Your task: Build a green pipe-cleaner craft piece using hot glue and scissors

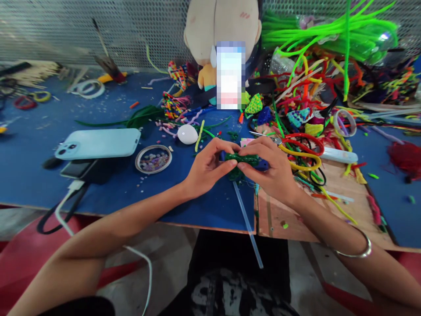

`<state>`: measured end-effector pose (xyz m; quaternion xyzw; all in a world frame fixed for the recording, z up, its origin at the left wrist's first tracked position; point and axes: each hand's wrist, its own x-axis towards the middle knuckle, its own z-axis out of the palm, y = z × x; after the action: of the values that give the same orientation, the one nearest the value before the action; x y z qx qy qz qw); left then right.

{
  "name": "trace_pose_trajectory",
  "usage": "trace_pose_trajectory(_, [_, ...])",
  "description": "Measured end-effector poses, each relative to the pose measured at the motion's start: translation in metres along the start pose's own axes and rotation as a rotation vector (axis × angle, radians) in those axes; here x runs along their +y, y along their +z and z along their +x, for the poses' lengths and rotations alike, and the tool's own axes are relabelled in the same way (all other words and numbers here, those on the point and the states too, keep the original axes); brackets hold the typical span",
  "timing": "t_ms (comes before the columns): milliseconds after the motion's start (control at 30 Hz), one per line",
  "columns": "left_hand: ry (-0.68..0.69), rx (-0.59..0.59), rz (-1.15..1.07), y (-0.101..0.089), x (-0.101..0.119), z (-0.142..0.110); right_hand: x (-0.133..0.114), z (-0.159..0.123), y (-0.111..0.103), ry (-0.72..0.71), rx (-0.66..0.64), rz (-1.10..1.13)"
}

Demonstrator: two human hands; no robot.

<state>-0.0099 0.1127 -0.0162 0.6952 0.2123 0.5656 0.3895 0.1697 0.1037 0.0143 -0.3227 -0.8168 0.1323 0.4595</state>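
My left hand (pixel 212 164) and my right hand (pixel 271 164) meet over the table's front edge, thumbs and fingertips pinching a dark green fuzzy pipe-cleaner piece (pixel 241 159). Its far side is partly hidden by my fingers. Beneath and behind it, a blue object (pixel 263 165) shows between my hands, mostly covered. From below my hands a translucent glue stick (pixel 248 224) juts out past the table edge toward my lap. Just beyond my right fingers lie scissors (pixel 301 163) with red and yellow handles.
A light blue phone (pixel 101 142) rests on a dark power bank at left, near a round dish of beads (pixel 154 159) and a white egg-shaped object (pixel 187 134). A doll (pixel 207 79) stands behind a blurred screen. Tangled colourful scraps and bright green pipe cleaners (pixel 329 35) crowd the right.
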Motion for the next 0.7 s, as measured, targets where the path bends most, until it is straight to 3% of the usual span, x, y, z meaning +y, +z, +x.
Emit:
trace_pose_trajectory(533, [-0.123,-0.011,0.012,0.0011,0.0044,-0.0047,-0.0008,-0.0003,-0.0008,0.007,0.013,0.035])
trace_pose_trajectory(700, [-0.103,-0.009,0.034,0.0001,0.0039,-0.0051,-0.0023,0.0007,-0.0017,0.002,0.007,0.031])
